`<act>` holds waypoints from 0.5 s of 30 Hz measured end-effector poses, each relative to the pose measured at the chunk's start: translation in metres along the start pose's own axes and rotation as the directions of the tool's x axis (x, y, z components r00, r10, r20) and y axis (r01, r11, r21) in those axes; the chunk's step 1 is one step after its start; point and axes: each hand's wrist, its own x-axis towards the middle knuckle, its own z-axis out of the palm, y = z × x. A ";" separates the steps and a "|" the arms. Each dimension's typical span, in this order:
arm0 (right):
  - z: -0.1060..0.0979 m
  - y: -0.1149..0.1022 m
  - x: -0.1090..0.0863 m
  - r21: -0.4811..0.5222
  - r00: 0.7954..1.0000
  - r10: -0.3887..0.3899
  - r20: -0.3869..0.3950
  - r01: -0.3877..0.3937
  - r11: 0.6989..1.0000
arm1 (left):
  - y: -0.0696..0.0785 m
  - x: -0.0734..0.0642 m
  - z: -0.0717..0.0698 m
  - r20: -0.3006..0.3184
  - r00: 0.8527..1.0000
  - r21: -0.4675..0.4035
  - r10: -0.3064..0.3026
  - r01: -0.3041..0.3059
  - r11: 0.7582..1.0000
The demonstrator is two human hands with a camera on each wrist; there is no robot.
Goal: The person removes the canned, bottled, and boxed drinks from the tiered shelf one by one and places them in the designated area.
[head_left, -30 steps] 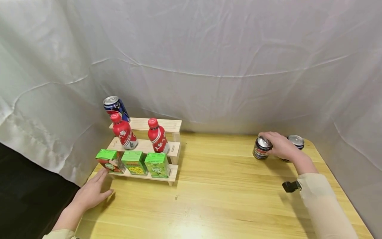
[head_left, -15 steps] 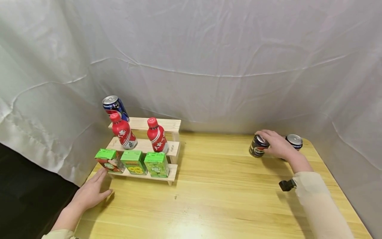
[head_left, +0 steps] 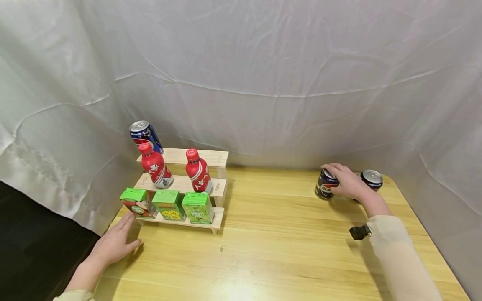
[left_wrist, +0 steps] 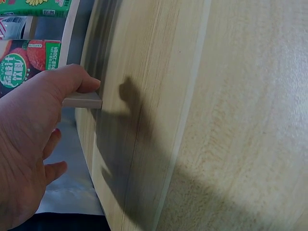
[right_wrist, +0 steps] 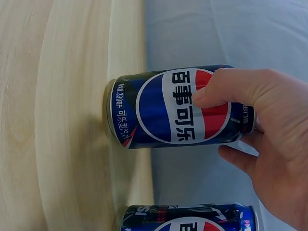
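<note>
My right hand [head_left: 348, 180] grips a dark blue cola can [right_wrist: 180, 107] near its top, thumb across the front label, other fingers partly hidden behind. The can stands roughly upright; its base is at the tabletop, and whether it touches I cannot tell. A second cola can [head_left: 372, 179] stands just right of it, partly behind the hand. At the left, my left hand [head_left: 114, 241] has its fingers extended beside the lower left end of a stepped wooden shelf [head_left: 188, 225]. In the left wrist view, that hand's nearest finger touches the shelf's edge [left_wrist: 83, 100], close to a red-fronted juice box [left_wrist: 29, 65].
The shelf's top step bears a cola can [head_left: 144, 136], the middle step two red bottles [head_left: 156, 167], and the bottom step several green-topped juice boxes [head_left: 170, 205]. Grey cloth [head_left: 278, 125] hangs behind and beside the wooden table [head_left: 271, 234]. Dark fabric [head_left: 37, 242] lies at the left.
The gripped can has shifted slightly left, away from the second can, and its label has turned. My right hand moved with it. My left hand has stayed by the shelf.
</note>
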 end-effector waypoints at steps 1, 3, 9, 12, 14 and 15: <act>0.000 0.000 0.000 0.002 1.000 0.004 0.002 -0.004 1.000 | 0.000 0.000 0.000 -0.001 1.000 0.002 0.001 -0.001 1.000; 0.001 0.000 0.000 0.008 1.000 0.011 0.003 -0.011 1.000 | 0.000 0.000 0.000 -0.004 1.000 0.004 0.002 -0.002 1.000; 0.002 0.002 -0.002 -0.010 1.000 0.017 -0.008 -0.017 1.000 | 0.001 0.001 0.000 -0.004 1.000 0.002 0.006 -0.006 1.000; 0.002 0.002 -0.002 -0.017 1.000 0.014 -0.015 -0.015 1.000 | 0.001 0.001 -0.001 -0.005 1.000 0.006 0.007 -0.007 1.000; 0.002 0.001 -0.003 -0.020 1.000 0.008 -0.023 -0.008 1.000 | 0.001 0.000 -0.001 -0.006 1.000 0.009 0.005 -0.005 1.000; 0.001 0.001 -0.002 -0.021 1.000 0.002 -0.032 -0.002 1.000 | 0.001 0.000 -0.001 -0.006 1.000 0.011 0.004 -0.004 1.000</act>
